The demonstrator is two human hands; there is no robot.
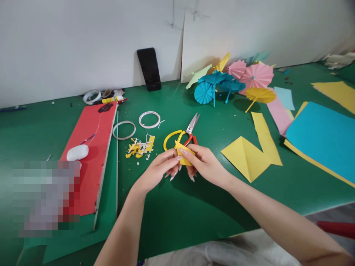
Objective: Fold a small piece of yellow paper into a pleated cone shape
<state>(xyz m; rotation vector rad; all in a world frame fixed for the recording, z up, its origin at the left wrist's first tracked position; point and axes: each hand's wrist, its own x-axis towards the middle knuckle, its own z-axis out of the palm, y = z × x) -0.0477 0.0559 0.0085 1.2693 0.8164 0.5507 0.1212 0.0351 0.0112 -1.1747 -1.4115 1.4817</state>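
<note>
My left hand (159, 166) and right hand (209, 160) are closed in a pinch on the small folded yellow paper (185, 161), above the green surface (172, 210) on the near side of the scissors (190, 130), where uneven pressure or a slip could skew its fold

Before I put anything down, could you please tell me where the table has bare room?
Bare tabletop shows on the near side of the left hand and right hand, and between the phone, scissors and blue umbrellas. It is crowded around the yellow scraps.
</note>
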